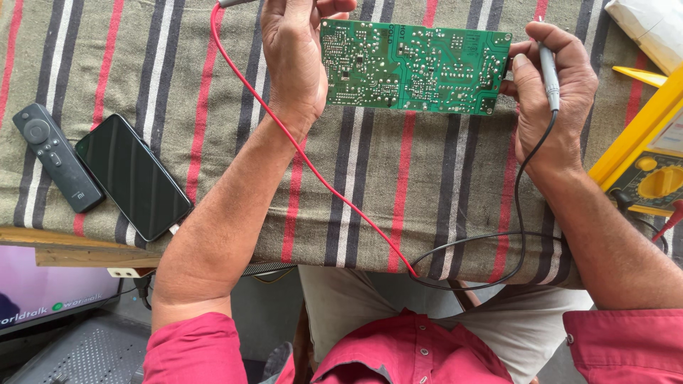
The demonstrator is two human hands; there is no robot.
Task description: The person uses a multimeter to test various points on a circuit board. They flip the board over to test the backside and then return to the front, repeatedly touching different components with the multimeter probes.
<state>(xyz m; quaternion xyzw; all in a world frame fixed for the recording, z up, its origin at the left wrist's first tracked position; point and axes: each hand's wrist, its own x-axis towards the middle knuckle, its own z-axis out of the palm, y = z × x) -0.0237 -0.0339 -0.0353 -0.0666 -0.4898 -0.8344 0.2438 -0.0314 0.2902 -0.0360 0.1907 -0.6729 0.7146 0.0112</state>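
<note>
A green circuit board [416,65], solder side up, is held above the striped cloth [171,92] between both hands. My left hand [293,60] grips its left edge and also holds a probe whose red lead [313,171] runs down towards my lap. My right hand [551,92] pinches the board's right edge and holds a grey probe [549,75] with a black lead [519,213] trailing below it.
A yellow multimeter [651,167] sits at the right edge. A black phone [134,176] and a black remote [53,156] lie at the left on the cloth. A laptop screen [50,288] shows below the table's front edge. A white package [651,25] lies top right.
</note>
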